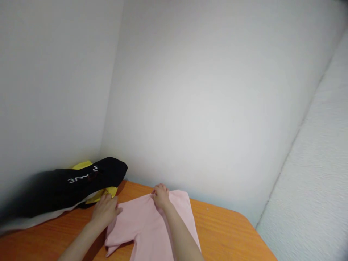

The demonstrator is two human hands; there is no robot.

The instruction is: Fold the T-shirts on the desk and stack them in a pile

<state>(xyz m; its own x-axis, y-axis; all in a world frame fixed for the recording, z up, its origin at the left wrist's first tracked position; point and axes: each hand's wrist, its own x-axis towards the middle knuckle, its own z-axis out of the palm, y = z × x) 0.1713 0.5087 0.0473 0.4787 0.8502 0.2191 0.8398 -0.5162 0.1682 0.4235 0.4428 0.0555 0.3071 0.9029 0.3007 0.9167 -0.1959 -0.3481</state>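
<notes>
A pink short-sleeved T-shirt point(152, 226) lies spread on the wooden table, one sleeve pointing left and its lower part running out of the bottom of the view. My left hand point(106, 209) rests by the end of that sleeve, fingers apart, with the thumb on the pink cloth. At the shirt's far edge, near the shoulder, my right hand point(161, 195) has its fingers bent and closed on the fabric. My right forearm covers part of the shirt's middle.
A heap of clothes stands to the left against the wall: a black garment point(108, 174) with white lettering, over yellow cloth point(83, 165). White walls point(203, 108) rise behind and left of the orange-brown table point(225, 232), whose rounded corner is at the right.
</notes>
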